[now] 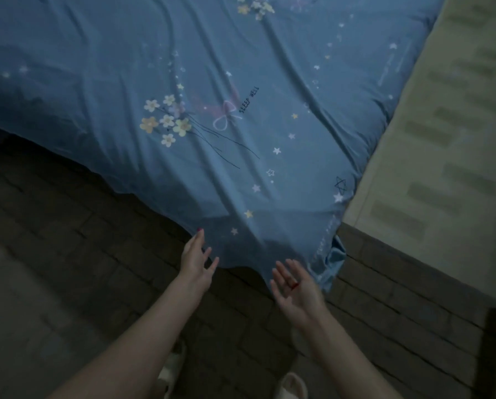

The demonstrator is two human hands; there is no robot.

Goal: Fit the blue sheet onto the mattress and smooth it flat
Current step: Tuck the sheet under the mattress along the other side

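Blue sheet point(212, 82) spread over mattress, wrinkled, near corner hanging over brick floor point(68, 226). Left hand point(196, 262) and right hand point(294, 286) apart, fingers straight, gripping nothing, beside the hanging edge.

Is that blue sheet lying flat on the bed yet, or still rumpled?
Spread out but still rumpled: the blue sheet shows long wrinkles, and its near edge hangs loose over the floor.

We hold both bare forearms stretched forward. Our left hand point(196, 262) is open, fingers straight and slightly spread; our right hand point(294, 286) is open too, palm turned inward, fingers relaxed.
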